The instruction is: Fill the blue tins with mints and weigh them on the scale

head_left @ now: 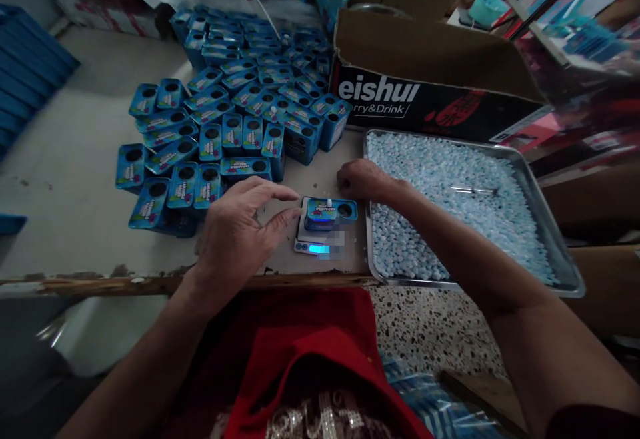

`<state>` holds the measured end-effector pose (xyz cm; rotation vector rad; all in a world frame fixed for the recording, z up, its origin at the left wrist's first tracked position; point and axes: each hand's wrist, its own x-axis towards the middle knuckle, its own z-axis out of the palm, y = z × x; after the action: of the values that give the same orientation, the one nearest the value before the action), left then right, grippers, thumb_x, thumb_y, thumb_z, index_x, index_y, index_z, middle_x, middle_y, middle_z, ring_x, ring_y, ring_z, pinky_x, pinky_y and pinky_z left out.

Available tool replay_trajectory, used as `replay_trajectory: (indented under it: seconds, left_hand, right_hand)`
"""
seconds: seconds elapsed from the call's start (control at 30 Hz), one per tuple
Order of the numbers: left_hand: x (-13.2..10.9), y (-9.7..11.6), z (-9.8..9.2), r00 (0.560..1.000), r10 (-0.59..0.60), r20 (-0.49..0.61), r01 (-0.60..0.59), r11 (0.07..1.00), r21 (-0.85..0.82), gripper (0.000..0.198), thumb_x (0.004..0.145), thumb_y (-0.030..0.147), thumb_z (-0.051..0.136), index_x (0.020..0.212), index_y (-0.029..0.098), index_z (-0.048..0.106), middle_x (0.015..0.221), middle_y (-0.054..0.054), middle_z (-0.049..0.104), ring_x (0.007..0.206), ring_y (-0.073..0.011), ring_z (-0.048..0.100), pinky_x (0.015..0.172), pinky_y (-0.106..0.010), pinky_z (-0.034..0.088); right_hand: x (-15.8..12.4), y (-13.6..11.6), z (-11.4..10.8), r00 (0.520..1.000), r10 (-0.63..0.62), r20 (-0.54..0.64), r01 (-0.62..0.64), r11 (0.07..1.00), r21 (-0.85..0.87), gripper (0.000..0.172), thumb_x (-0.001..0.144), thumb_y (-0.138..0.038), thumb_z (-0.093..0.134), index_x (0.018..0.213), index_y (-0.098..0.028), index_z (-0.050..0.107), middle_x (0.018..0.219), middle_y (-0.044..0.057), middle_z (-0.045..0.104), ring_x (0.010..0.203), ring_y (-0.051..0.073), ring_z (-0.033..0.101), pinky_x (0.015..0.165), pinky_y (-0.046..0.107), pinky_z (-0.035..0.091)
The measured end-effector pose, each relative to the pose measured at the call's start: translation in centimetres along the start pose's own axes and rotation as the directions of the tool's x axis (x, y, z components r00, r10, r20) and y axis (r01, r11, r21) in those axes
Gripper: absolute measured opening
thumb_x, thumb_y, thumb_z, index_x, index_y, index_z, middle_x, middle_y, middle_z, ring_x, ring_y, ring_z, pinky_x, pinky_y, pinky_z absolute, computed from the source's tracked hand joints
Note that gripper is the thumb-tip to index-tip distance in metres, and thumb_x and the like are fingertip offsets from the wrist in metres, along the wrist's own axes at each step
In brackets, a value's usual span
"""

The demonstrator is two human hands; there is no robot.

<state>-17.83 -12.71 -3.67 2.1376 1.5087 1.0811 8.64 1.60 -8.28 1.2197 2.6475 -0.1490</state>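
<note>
A small digital scale [303, 231] with a lit blue display lies near the table's front edge. On it rests a blue candy tin [323, 210] with a round dark opening in its top and a small white piece on its lid. Just left of the scale, my left hand [240, 222] is open, thumb and fingers apart, not touching the tin. My right hand [364, 179] is closed behind the tin, at the left rim of a metal tray [369, 239]. Its fingers are curled, and whatever they may hold is hidden. Small pale blue-white candies [440, 179] fill the tray.
Many similar blue tins [233, 136] stand packed together at the left and back of the table [75, 179]. Behind the tray is a black cardboard box [425, 106]. A blue crate [30, 72] is at far left. A clear stick-like object [473, 190] lies on the candies.
</note>
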Motion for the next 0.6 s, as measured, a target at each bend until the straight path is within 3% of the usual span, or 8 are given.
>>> replay_trajectory:
  seconds: [0.1, 0.2, 0.27, 0.4, 0.6]
  left_hand:
    - [0.7, 1.1, 0.9, 0.999, 0.007, 0.034, -0.007, 1.0, 0.018, 0.015, 0.093, 0.037, 0.072, 0.099, 0.024, 0.074, 0.102, -0.003, 0.075, 0.102, -0.0224, 0.069, 0.096, -0.039, 0.056]
    - [1.3, 1.9, 1.8, 0.998, 0.026, 0.065, -0.03, 0.998, 0.051, 0.016, 0.091, 0.036, 0.076, 0.099, 0.023, 0.075, 0.102, -0.004, 0.074, 0.1, -0.0218, 0.068, 0.096, -0.038, 0.055]
    - [1.6, 2.2, 2.4, 0.996, 0.035, 0.081, -0.04, 0.997, 0.067, 0.018, 0.089, 0.036, 0.078, 0.1, 0.022, 0.076, 0.102, -0.004, 0.074, 0.099, -0.0217, 0.067, 0.096, -0.038, 0.054]
    - [1.8, 2.3, 3.7, 0.993, 0.046, 0.105, -0.055, 0.995, 0.083, 0.018, 0.088, 0.035, 0.079, 0.099, 0.021, 0.076, 0.101, -0.005, 0.074, 0.096, -0.0224, 0.066, 0.094, -0.039, 0.052]
    - [1.8, 2.1, 4.8, 0.997, 0.06, 0.055, -0.066, 0.991, 0.112, 0.007, 0.092, 0.027, 0.073, 0.092, 0.021, 0.076, 0.095, -0.004, 0.073, 0.093, -0.0218, 0.065, 0.088, -0.037, 0.052]
  right_hand:
    - [-1.4, 0.9, -0.9, 0.971, 0.106, -0.215, -0.057, 0.973, 0.225, 0.029, 0.078, -0.014, 0.067, 0.103, -0.014, 0.081, 0.098, 0.011, 0.076, 0.084, 0.023, 0.066, 0.075, 0.031, 0.044]
    - [-4.8, 1.2, -2.5, 0.857, 0.31, -0.412, -0.06, 0.853, 0.518, 0.021, 0.082, -0.022, 0.069, 0.096, -0.014, 0.082, 0.087, 0.007, 0.074, 0.076, 0.02, 0.064, 0.072, 0.032, 0.046]
    - [-7.7, 1.1, -3.2, 0.82, 0.417, -0.393, -0.061, 0.745, 0.664, 0.017, 0.086, -0.029, 0.07, 0.09, -0.016, 0.081, 0.08, 0.005, 0.072, 0.071, 0.019, 0.063, 0.067, 0.032, 0.047]
    - [-12.8, 0.7, -2.3, 0.82, 0.514, -0.251, -0.086, 0.544, 0.834, 0.014, 0.087, -0.033, 0.074, 0.087, -0.021, 0.08, 0.078, 0.003, 0.073, 0.066, 0.018, 0.063, 0.063, 0.032, 0.05]
    - [-16.4, -0.2, 0.2, 0.803, 0.562, -0.198, -0.075, 0.425, 0.902, 0.011, 0.086, -0.031, 0.076, 0.088, -0.021, 0.079, 0.08, 0.003, 0.073, 0.073, 0.018, 0.066, 0.067, 0.031, 0.053]
